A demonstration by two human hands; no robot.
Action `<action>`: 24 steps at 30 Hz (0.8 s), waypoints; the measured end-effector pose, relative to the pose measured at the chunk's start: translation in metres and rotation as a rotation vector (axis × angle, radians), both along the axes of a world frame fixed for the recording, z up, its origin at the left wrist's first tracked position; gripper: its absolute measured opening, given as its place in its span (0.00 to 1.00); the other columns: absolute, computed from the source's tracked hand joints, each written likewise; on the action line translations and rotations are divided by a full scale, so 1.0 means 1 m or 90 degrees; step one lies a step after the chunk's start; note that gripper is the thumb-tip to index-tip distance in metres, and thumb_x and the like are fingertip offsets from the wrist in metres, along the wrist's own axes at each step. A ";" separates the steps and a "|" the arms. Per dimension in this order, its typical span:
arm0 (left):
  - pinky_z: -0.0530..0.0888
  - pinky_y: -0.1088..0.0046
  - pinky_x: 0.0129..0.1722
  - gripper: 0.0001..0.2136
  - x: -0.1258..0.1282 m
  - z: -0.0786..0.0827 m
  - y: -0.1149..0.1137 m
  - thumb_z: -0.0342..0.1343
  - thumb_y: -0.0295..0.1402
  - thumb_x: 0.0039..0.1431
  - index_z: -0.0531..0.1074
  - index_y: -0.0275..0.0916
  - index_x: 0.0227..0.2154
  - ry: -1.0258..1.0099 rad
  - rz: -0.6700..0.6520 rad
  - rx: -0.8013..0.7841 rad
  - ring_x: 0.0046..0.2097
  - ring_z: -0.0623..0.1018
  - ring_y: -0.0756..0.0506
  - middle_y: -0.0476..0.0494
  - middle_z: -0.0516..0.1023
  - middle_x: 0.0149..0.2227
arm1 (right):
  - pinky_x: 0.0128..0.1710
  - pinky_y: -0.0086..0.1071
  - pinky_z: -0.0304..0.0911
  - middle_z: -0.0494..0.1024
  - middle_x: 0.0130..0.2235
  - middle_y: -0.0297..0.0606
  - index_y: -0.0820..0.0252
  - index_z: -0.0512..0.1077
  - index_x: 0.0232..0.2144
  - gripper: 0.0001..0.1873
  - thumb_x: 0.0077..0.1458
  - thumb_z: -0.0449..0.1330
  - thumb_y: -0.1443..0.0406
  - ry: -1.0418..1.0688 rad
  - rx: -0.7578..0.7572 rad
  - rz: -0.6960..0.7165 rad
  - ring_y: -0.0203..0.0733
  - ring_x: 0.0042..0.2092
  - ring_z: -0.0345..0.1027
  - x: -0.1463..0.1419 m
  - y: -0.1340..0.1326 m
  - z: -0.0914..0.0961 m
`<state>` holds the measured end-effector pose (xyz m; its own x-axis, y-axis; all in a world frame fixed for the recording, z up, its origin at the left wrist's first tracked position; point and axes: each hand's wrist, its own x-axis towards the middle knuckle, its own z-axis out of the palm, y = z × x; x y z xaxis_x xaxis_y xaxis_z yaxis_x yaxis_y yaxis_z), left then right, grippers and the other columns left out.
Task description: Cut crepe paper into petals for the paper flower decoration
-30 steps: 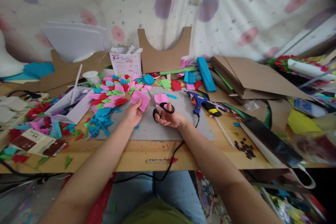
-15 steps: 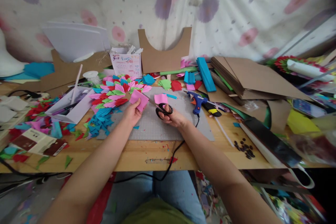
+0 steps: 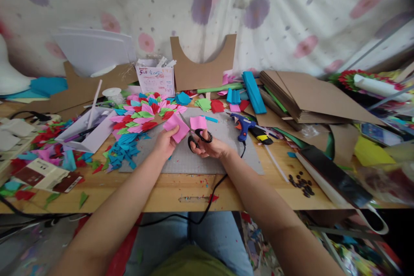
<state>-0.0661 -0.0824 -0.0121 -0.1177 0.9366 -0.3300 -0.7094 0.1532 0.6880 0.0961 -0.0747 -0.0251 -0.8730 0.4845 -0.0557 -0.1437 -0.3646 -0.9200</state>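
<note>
My left hand (image 3: 165,143) is closed on a folded pink paper square (image 3: 176,127), held just above the grey cutting mat (image 3: 194,161). My right hand (image 3: 211,147) grips black-handled scissors (image 3: 198,138), fingers through the loops, and their blades reach up-left to the pink paper's right edge. A second pink paper piece (image 3: 198,122) lies on the mat right behind the scissors. A round flower of pink, red, green and blue paper petals (image 3: 145,114) lies at the mat's far left corner.
A blue glue gun (image 3: 244,125) lies right of the mat, its black cord (image 3: 207,200) running off the table's front edge. Blue paper scraps (image 3: 121,151) are heaped to the left. Folded cardboard sheets (image 3: 310,97) are stacked on the right, and dark seeds (image 3: 302,183) are scattered near them.
My left hand has carried the pink paper a little to the right, toward the scissors. My right hand has shifted the scissors so that the blades meet the paper's edge.
</note>
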 end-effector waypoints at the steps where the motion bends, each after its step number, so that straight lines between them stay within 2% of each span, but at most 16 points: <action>1: 0.75 0.78 0.27 0.05 0.001 -0.001 0.000 0.55 0.18 0.49 0.72 0.32 0.25 0.001 -0.002 0.002 0.23 0.75 0.52 0.48 0.77 0.23 | 0.12 0.20 0.40 0.62 0.19 0.27 0.62 0.62 0.26 0.37 0.35 0.51 0.33 -0.001 0.003 -0.007 0.25 0.17 0.45 -0.001 0.000 0.000; 8: 0.74 0.79 0.25 0.05 -0.002 -0.007 0.007 0.55 0.18 0.49 0.71 0.32 0.27 -0.039 -0.004 -0.022 0.24 0.76 0.52 0.46 0.78 0.25 | 0.11 0.21 0.33 0.55 0.14 0.22 0.61 0.60 0.21 0.33 0.36 0.53 0.36 0.000 0.028 -0.155 0.23 0.14 0.37 -0.003 0.005 -0.008; 12: 0.74 0.79 0.25 0.05 -0.002 -0.004 0.006 0.54 0.18 0.50 0.71 0.31 0.27 -0.043 0.002 -0.049 0.24 0.76 0.52 0.47 0.77 0.24 | 0.11 0.21 0.33 0.54 0.12 0.21 0.61 0.59 0.20 0.32 0.35 0.57 0.37 -0.018 0.018 -0.189 0.23 0.14 0.36 0.000 0.005 -0.008; 15: 0.74 0.79 0.25 0.05 -0.001 -0.002 0.004 0.54 0.18 0.50 0.71 0.32 0.28 -0.040 0.008 -0.042 0.24 0.76 0.52 0.47 0.77 0.24 | 0.11 0.21 0.33 0.54 0.13 0.21 0.61 0.59 0.21 0.32 0.36 0.57 0.38 -0.011 0.008 -0.177 0.22 0.14 0.36 0.001 0.005 -0.008; 20: 0.74 0.80 0.27 0.06 0.004 -0.002 0.000 0.55 0.17 0.47 0.72 0.31 0.26 -0.012 -0.006 -0.015 0.24 0.76 0.52 0.46 0.78 0.25 | 0.12 0.20 0.37 0.58 0.15 0.23 0.62 0.60 0.25 0.33 0.41 0.51 0.36 0.000 0.012 -0.081 0.24 0.15 0.39 -0.002 0.005 -0.007; 24: 0.75 0.79 0.28 0.06 0.007 -0.001 -0.001 0.55 0.17 0.47 0.72 0.32 0.25 -0.010 -0.004 -0.025 0.24 0.76 0.52 0.46 0.78 0.24 | 0.12 0.21 0.36 0.57 0.15 0.24 0.62 0.61 0.24 0.35 0.38 0.51 0.35 -0.007 0.001 -0.090 0.24 0.15 0.40 -0.003 0.005 -0.006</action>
<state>-0.0587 -0.0834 -0.0133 -0.1058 0.9236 -0.3683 -0.7187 0.1850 0.6703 0.0926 -0.0701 -0.0314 -0.7956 0.6024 -0.0636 -0.1834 -0.3396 -0.9225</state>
